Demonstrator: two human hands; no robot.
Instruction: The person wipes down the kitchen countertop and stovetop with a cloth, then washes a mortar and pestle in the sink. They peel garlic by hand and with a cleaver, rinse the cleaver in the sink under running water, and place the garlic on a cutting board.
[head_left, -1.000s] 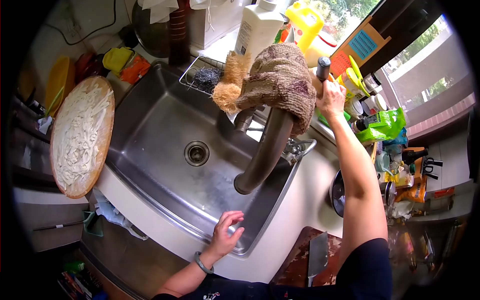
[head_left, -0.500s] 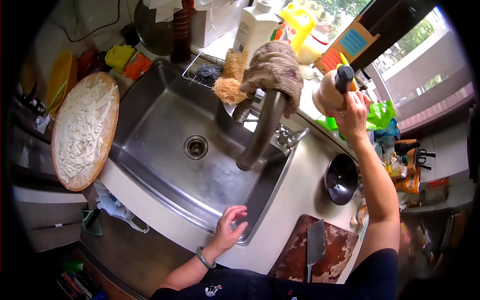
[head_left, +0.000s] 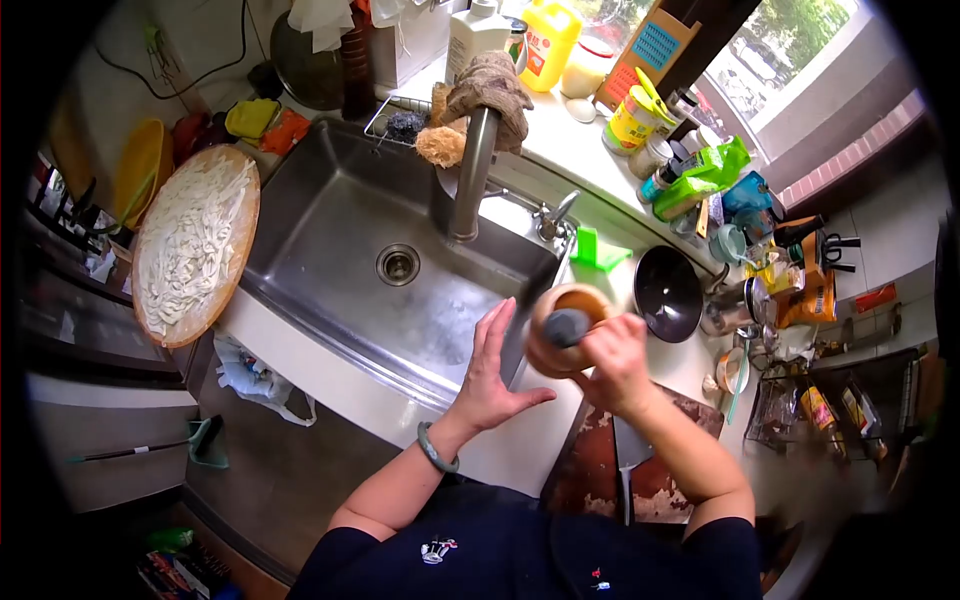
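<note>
Holding a mortar (head_left: 548,357) over the counter (head_left: 530,440), a person's right hand (head_left: 615,365) is keeping a clenched grip on its rim, fingers and thumb closing on the side nearest the body. The mortar is hanging just beyond the right front corner of the sink (head_left: 340,210), its mouth facing up toward the viewer, and the dark, rounded end of a pestle (head_left: 567,327) is showing in it. The left hand (head_left: 488,375) is hovering over the near edge of the sink, its grip released: fingers are stretching forward, the thumb is pointing at the mortar, and nothing is touching the palm. A bangle (head_left: 435,450) is circling the left wrist. Below the right forearm, a cleaver (head_left: 630,445) is lying on a worn red board (head_left: 585,475), its handle pointing toward the person. Beyond the board, a dark bowl (head_left: 668,290) is sitting on the counter, with a green plastic piece (head_left: 597,252) resting near it. Over the sink, a tap (head_left: 470,190) is reaching forward with a brown cloth (head_left: 495,95) draping its top. At far left, a round tray (head_left: 250,205) is carrying pale, floury noodles (head_left: 190,240).
</note>
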